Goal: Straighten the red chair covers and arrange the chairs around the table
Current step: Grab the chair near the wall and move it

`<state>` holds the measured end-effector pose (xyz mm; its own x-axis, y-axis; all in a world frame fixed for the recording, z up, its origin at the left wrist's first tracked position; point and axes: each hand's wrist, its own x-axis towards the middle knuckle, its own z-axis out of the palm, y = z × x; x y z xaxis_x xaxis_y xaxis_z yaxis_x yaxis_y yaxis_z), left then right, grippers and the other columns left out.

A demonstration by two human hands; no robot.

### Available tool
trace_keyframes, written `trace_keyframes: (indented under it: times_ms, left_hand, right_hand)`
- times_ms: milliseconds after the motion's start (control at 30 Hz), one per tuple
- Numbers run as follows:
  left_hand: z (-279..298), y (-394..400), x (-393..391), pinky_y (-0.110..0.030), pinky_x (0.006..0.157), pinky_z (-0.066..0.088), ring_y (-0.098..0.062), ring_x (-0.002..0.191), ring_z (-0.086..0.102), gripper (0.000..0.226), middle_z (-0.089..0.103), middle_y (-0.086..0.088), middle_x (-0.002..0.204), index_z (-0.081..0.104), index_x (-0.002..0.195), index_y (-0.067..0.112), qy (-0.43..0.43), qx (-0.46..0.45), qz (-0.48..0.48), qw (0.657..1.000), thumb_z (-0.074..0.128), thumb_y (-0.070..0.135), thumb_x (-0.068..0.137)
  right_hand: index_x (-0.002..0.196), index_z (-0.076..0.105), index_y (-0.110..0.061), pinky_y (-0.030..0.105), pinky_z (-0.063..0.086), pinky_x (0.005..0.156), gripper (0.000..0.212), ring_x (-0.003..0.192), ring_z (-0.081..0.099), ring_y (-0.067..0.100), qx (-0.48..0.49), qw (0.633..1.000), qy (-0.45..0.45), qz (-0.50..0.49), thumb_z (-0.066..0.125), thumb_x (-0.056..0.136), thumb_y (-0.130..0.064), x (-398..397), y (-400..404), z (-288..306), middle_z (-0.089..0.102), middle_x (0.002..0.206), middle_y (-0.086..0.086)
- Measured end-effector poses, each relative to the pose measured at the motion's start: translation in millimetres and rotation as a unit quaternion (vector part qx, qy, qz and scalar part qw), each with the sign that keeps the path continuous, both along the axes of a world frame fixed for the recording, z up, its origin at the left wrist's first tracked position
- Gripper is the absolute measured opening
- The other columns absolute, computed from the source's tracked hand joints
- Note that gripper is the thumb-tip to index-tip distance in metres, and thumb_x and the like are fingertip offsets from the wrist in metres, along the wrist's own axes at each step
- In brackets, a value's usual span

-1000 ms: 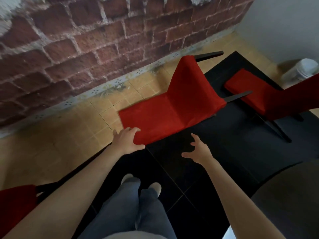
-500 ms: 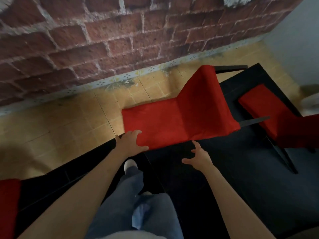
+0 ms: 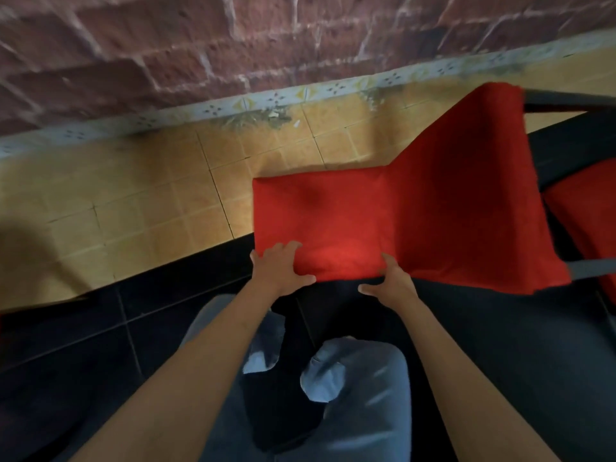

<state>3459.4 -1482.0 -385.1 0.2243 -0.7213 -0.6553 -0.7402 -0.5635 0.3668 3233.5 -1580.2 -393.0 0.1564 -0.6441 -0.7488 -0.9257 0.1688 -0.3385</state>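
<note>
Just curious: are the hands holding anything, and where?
Both grip the red chair cover along its near edge: left hand at the corner, right hand further along.

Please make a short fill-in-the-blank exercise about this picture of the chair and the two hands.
1. The cover on the chair is ____ in colour.
2. The left hand and the right hand both touch the near ____ of the cover.
3. The wall behind the chair is made of ____.

Missing words: red; edge; brick
</note>
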Motion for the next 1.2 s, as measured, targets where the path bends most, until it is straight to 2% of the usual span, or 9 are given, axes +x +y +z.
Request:
trace_keyframes:
  times_ms: [167, 367, 500, 567, 733, 833, 933, 1033, 1200]
  left_hand:
    - [-107, -11, -29, -0.057, 0.111, 0.014, -0.03, 0.132, 0.035, 0.076, 0.038, -0.005, 0.144, 0.034, 0.142, 0.032, 0.0, 0.008, 0.012, 1.0, 0.064, 0.058, 0.078]
    - [-229, -18, -48, -0.056, 0.111, 0.018, -0.031, 0.131, 0.036, 0.076, 0.04, -0.008, 0.141, 0.034, 0.142, 0.033, -0.007, 0.027, 0.05, 0.998, 0.065, 0.058, 0.078]
    - [-291, -23, -57, -0.055, 0.11, 0.021, -0.031, 0.13, 0.038, 0.074, 0.041, -0.008, 0.141, 0.036, 0.14, 0.034, -0.022, 0.025, 0.074, 0.997, 0.064, 0.06, 0.078]
    - [-315, -25, -61, -0.055, 0.11, 0.022, -0.031, 0.129, 0.038, 0.072, 0.042, -0.007, 0.14, 0.037, 0.139, 0.035, -0.031, 0.016, 0.09, 0.995, 0.064, 0.06, 0.078]
    - [-356, -16, -79, -0.053, 0.109, 0.023, -0.029, 0.126, 0.042, 0.069, 0.045, -0.006, 0.137, 0.041, 0.138, 0.034, -0.034, 0.003, 0.164, 0.986, 0.064, 0.06, 0.078]
    - [-371, -1, -98, -0.047, 0.107, 0.027, -0.028, 0.123, 0.044, 0.068, 0.045, -0.006, 0.136, 0.041, 0.138, 0.033, -0.069, -0.025, 0.21, 0.975, 0.065, 0.058, 0.079]
    - [-381, 10, -125, -0.045, 0.107, 0.029, -0.027, 0.124, 0.043, 0.071, 0.043, -0.008, 0.139, 0.039, 0.14, 0.029, -0.105, -0.056, 0.26, 0.958, 0.066, 0.054, 0.079]
    - [-389, 19, -149, -0.047, 0.11, 0.028, -0.029, 0.131, 0.036, 0.078, 0.032, -0.012, 0.147, 0.03, 0.146, 0.029, -0.111, -0.043, 0.281, 0.952, 0.066, 0.053, 0.081]
    - [-400, 28, -170, -0.049, 0.108, 0.031, -0.034, 0.132, 0.035, 0.086, 0.024, -0.019, 0.151, 0.021, 0.15, 0.031, -0.1, -0.032, 0.373, 0.922, 0.066, 0.054, 0.08]
  right_hand:
    - [0.153, 0.018, -0.021, 0.039, 0.045, 0.101, 0.102, 0.129, 0.046, 0.028, 0.018, 1.0, 0.003, 0.003, 0.082, 0.074, -0.031, -11, -12, -111, 0.05, 0.14, 0.01]
    - [0.152, 0.022, -0.018, 0.029, 0.042, 0.099, 0.101, 0.126, 0.051, 0.026, 0.023, 1.0, 0.015, 0.005, 0.083, 0.073, -0.031, -23, -28, -230, 0.054, 0.137, 0.01]
    - [0.151, 0.025, -0.019, 0.018, 0.037, 0.09, 0.099, 0.123, 0.053, 0.023, 0.008, 1.0, 0.0, -0.001, 0.084, 0.072, -0.03, -27, -38, -287, 0.056, 0.136, 0.008]
    - [0.151, 0.028, -0.02, 0.019, 0.038, 0.092, 0.095, 0.124, 0.052, 0.023, -0.001, 1.0, -0.005, 0.003, 0.083, 0.073, -0.029, -30, -40, -309, 0.054, 0.138, 0.008]
    - [0.15, 0.028, -0.028, 0.033, 0.049, 0.093, 0.086, 0.121, 0.055, 0.024, -0.049, 0.998, -0.009, -0.04, 0.078, 0.08, -0.032, -41, -33, -340, 0.054, 0.137, 0.011]
    - [0.151, 0.021, -0.029, 0.039, 0.053, 0.083, 0.085, 0.118, 0.056, 0.029, -0.095, 0.993, 0.016, -0.063, 0.072, 0.084, -0.038, -47, -22, -350, 0.048, 0.141, 0.015]
    - [0.153, 0.01, -0.032, 0.041, 0.052, 0.075, 0.088, 0.104, 0.06, 0.035, -0.116, 0.989, 0.034, -0.085, 0.068, 0.086, -0.042, -54, -14, -360, 0.042, 0.138, 0.021]
    - [0.153, 0.0, -0.036, 0.043, 0.053, 0.075, 0.093, 0.093, 0.061, 0.037, -0.105, 0.988, 0.032, -0.105, 0.064, 0.087, -0.049, -60, -8, -369, 0.036, 0.138, 0.024]
    - [0.15, -0.009, -0.044, 0.05, 0.048, 0.092, 0.095, 0.116, 0.052, 0.046, -0.068, 0.984, 0.023, -0.16, 0.06, 0.086, -0.057, -64, -8, -387, 0.012, 0.153, 0.031]
